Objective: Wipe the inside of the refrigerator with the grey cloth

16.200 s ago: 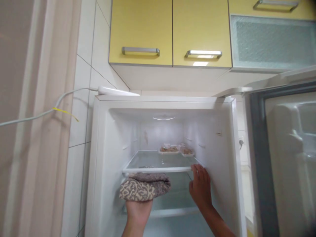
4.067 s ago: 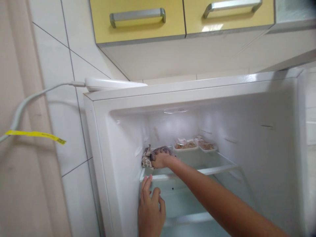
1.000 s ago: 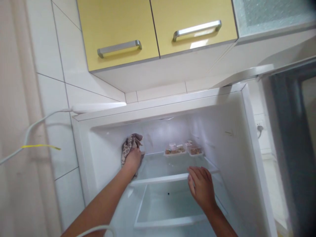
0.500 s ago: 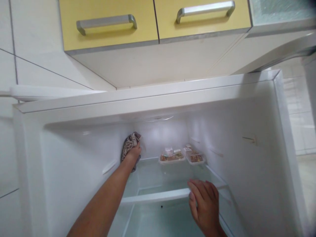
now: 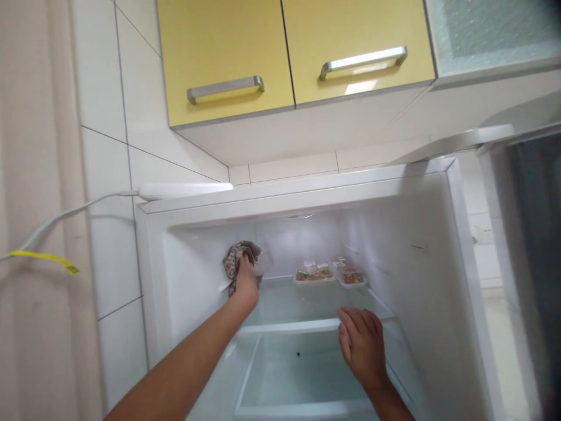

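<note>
Inside the fridge, my left hand (image 5: 246, 282) clutches a patterned brown cloth (image 5: 235, 260) against the left wall, near the back corner. The cloth is bunched up, and my fingers are partly buried in it. My right hand (image 5: 363, 345) is at the front edge of the upper glass shelf (image 5: 289, 326). Its fingers are bent together over the edge, with the thumb lower down. On that shelf, toward the back right, are two clear food trays (image 5: 314, 273) with labels on them.
A lower glass shelf (image 5: 280, 374) has a small dark speck on it. Yellow cabinets (image 5: 228, 52) with metal handles hang above the fridge. At left, a white cable (image 5: 56, 221) with a yellow tag runs across the wall. The fridge door (image 5: 521, 245) stands open at right.
The view has shifted, bringing in the cable and more wall at left. My left hand has moved the cloth along the left wall and bunched it more. My right hand stays at the shelf edge.
</note>
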{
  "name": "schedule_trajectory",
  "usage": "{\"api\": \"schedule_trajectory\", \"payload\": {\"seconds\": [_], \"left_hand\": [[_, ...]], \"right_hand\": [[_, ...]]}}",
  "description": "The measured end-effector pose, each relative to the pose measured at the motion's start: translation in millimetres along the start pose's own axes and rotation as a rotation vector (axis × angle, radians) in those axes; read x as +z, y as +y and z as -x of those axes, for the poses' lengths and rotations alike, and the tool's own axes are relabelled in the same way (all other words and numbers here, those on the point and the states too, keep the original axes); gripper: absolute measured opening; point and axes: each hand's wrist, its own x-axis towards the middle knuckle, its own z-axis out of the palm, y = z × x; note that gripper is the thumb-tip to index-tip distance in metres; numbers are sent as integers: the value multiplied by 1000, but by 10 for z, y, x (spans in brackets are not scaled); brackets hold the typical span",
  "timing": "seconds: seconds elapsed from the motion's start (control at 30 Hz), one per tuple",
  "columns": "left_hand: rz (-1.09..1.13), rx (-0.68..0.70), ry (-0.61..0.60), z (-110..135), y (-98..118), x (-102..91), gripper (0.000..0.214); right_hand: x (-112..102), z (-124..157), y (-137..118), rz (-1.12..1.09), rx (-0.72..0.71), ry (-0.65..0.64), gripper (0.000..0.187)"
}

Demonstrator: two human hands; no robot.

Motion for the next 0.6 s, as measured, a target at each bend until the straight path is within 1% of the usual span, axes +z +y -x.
{"api": "schedule_trajectory", "payload": {"seconds": [0.13,0.23,0.33,0.4,0.47,0.53,0.6], "left_hand": [[-177,-15,-74,528,16,-450,47],[-229,34,-77,934,-48,-808,44],[-233,95,-52,1282,-159,-1080,46],[-208,113,-46,1453,-245,-1193,47],[-190,125,-61,1564,-328,-1267,49],[-187,144,-66,1617,-388,-1318,52],[-187,148,-56,1618,-411,-1353,54]], "right_hand": [[-60,-32,-28,-4,8,-17,25],[-79,-31,-37,-2,3,-16,26],[-85,-20,-38,10,-4,-15,27],[-92,-18,-35,10,-7,-16,27],[-106,-20,-30,6,-16,-22,29],[-122,-25,-25,6,-27,-28,29],[-133,-28,-23,8,-29,-34,29]]}}
